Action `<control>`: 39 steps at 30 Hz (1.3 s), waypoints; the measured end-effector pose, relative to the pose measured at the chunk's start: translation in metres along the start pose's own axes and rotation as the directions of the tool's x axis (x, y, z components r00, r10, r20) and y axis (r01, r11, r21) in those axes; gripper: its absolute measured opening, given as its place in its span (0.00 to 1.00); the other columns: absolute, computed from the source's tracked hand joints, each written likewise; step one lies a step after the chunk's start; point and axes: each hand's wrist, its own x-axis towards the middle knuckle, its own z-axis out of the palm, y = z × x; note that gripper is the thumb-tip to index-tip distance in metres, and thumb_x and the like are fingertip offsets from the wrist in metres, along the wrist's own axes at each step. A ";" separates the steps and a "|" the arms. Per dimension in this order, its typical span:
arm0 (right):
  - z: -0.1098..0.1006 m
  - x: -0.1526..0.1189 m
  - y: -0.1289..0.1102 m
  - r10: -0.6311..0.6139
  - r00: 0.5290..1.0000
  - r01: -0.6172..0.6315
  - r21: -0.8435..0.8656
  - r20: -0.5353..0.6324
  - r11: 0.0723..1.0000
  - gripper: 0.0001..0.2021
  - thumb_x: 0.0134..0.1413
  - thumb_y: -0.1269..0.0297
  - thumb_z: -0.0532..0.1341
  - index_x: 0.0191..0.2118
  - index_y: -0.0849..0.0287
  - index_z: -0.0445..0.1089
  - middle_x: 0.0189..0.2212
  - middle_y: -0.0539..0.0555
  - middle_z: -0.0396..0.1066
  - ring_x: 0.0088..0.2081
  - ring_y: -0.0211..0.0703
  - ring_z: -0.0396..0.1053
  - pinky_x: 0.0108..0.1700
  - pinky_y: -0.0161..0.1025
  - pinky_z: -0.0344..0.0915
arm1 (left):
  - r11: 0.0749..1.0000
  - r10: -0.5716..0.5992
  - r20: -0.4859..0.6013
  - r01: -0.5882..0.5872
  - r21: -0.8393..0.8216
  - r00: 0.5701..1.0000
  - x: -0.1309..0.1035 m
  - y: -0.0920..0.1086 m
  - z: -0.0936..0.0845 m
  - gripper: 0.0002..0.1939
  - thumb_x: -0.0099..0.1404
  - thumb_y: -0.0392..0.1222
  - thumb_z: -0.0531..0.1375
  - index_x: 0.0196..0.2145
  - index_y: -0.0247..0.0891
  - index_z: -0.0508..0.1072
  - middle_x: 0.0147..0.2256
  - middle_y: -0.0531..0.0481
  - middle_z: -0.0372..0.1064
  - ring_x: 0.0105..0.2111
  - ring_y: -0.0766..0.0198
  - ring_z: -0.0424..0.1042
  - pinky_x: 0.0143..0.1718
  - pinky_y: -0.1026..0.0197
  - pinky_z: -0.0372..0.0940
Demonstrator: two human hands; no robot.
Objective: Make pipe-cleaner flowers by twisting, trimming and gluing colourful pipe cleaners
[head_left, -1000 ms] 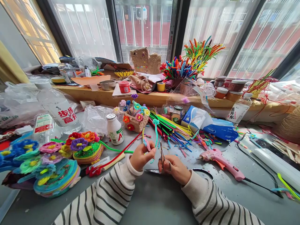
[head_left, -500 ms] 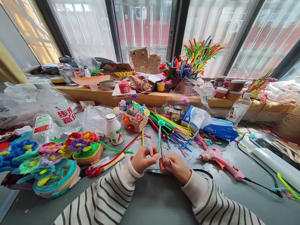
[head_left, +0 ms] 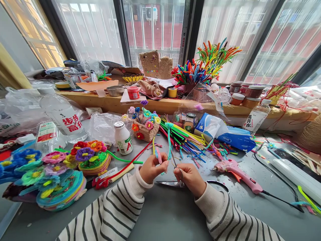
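Turquoise pipe-cleaner stem (head_left: 169, 144) with a looped head, upright in front of and to the right of the flower basket (head_left: 148, 135), its lower part pinched between the thumb and fingers of the left hand (head_left: 153, 168); a pink strip (head_left: 158, 156) also projects from this hand. The right hand (head_left: 190, 176), farther right of the basket, grips small scissors (head_left: 173, 159), blades just beside the stem; contact cannot be determined. Larger scissors (head_left: 170, 183) lie nearer the wearer than the basket. Immediately left of the basket: white bottle (head_left: 123, 139); right: pipe-cleaner bundle (head_left: 187, 137); far right and nearer: pink glue gun (head_left: 242, 175).
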 end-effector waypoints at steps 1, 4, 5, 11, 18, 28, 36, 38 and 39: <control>0.000 0.000 0.001 -0.001 1.000 0.001 -0.002 0.008 1.000 0.24 0.40 0.46 0.50 0.10 0.62 0.55 0.09 0.45 0.49 0.15 0.29 0.47 0.19 0.30 0.46 | 1.000 0.004 -0.002 -0.004 0.002 1.000 0.000 0.000 0.000 0.09 0.52 0.40 0.50 0.17 0.36 0.55 0.16 0.57 0.53 0.19 0.71 0.56 0.23 0.65 0.53; -0.001 -0.001 0.002 -0.023 0.996 0.020 0.030 0.091 0.999 0.26 0.40 0.42 0.46 0.12 0.62 0.58 0.09 0.45 0.48 0.15 0.29 0.46 0.18 0.30 0.45 | 1.000 0.008 -0.007 -0.008 0.002 1.000 0.000 0.002 0.000 0.10 0.51 0.40 0.50 0.17 0.36 0.55 0.16 0.57 0.53 0.18 0.71 0.55 0.23 0.66 0.53; -0.001 -0.001 0.003 -0.031 0.991 0.025 0.047 0.130 0.999 0.27 0.40 0.41 0.44 0.13 0.63 0.59 0.10 0.45 0.47 0.14 0.29 0.46 0.18 0.30 0.45 | 1.000 0.008 -0.007 -0.008 0.003 1.000 0.000 0.002 0.001 0.10 0.51 0.41 0.50 0.17 0.36 0.55 0.16 0.57 0.53 0.18 0.71 0.55 0.23 0.66 0.53; -0.002 -0.002 0.002 -0.057 0.975 0.041 0.079 0.213 0.996 0.28 0.41 0.40 0.41 0.17 0.62 0.61 0.11 0.45 0.48 0.15 0.30 0.47 0.19 0.30 0.46 | 1.000 0.016 0.037 -0.017 0.019 0.999 -0.001 0.001 0.003 0.09 0.51 0.39 0.50 0.17 0.36 0.55 0.16 0.56 0.53 0.19 0.71 0.54 0.23 0.65 0.53; -0.001 -0.001 0.005 -0.085 0.991 0.083 0.024 0.105 0.996 0.27 0.43 0.43 0.44 0.15 0.64 0.61 0.11 0.45 0.47 0.15 0.30 0.47 0.19 0.30 0.45 | 1.000 0.015 0.116 -0.016 0.007 0.993 -0.001 0.003 0.004 0.09 0.50 0.39 0.50 0.17 0.36 0.55 0.16 0.56 0.53 0.19 0.70 0.54 0.23 0.65 0.52; 0.000 -0.003 -0.001 -0.076 0.997 0.077 -0.067 0.024 0.995 0.25 0.44 0.47 0.47 0.11 0.64 0.60 0.10 0.45 0.48 0.15 0.29 0.47 0.19 0.30 0.46 | 1.000 -0.018 0.109 0.019 -0.010 0.994 0.000 0.002 0.003 0.09 0.51 0.39 0.51 0.17 0.36 0.55 0.16 0.57 0.52 0.18 0.72 0.54 0.22 0.66 0.51; 0.005 -0.002 -0.002 -0.119 0.993 0.109 -0.267 -0.024 0.957 0.22 0.42 0.50 0.51 0.09 0.62 0.58 0.08 0.45 0.50 0.14 0.30 0.48 0.18 0.29 0.47 | 0.998 -0.055 0.014 0.055 -0.004 0.998 0.001 0.002 0.002 0.10 0.52 0.42 0.50 0.19 0.35 0.56 0.17 0.56 0.53 0.20 0.71 0.55 0.24 0.66 0.53; 0.006 -0.003 -0.002 -0.118 0.993 0.107 -0.285 -0.022 0.953 0.22 0.42 0.52 0.52 0.09 0.62 0.57 0.08 0.45 0.50 0.14 0.30 0.48 0.18 0.29 0.47 | 0.997 -0.069 0.015 0.069 -0.045 0.998 0.001 0.002 0.002 0.10 0.53 0.42 0.50 0.19 0.35 0.56 0.18 0.55 0.55 0.20 0.71 0.56 0.24 0.65 0.54; 0.006 -0.003 -0.002 -0.114 0.993 0.103 -0.288 -0.020 0.952 0.21 0.42 0.52 0.52 0.09 0.62 0.56 0.08 0.45 0.50 0.14 0.30 0.48 0.18 0.29 0.47 | 0.996 -0.070 0.019 0.071 -0.058 0.997 0.001 0.003 0.002 0.10 0.53 0.42 0.50 0.19 0.35 0.56 0.18 0.55 0.56 0.20 0.71 0.57 0.24 0.65 0.54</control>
